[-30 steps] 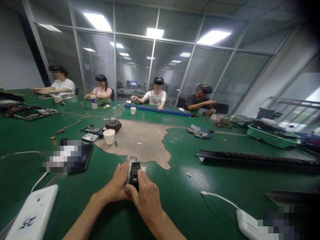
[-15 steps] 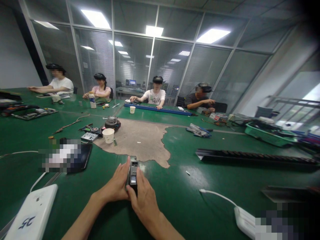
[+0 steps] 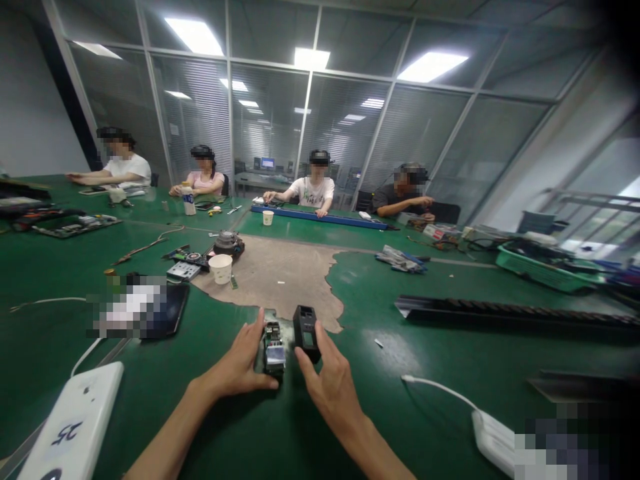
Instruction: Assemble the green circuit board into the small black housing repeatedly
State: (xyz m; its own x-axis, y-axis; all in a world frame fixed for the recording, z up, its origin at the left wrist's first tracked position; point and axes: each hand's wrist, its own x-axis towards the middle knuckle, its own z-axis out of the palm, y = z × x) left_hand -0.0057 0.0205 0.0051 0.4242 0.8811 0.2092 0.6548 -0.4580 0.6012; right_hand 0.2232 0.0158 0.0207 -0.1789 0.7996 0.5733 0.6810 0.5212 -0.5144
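Fingers (image 3: 259, 327), left hand (image 3: 243, 363): grasping circuit module (image 3: 275, 353), index along left side, thumb at near end. Right hand (image 3: 331, 375): grasping black casing (image 3: 305, 323), thumb left, other fingers right.

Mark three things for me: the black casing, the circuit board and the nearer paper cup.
Black casing (image 3: 306, 324), head view: its upper face.
Circuit board (image 3: 275, 353), head view: the pale patch near its middle.
Nearer paper cup (image 3: 221, 271), head view: its outer wall.

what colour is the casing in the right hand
The casing is black, seen best in the head view.
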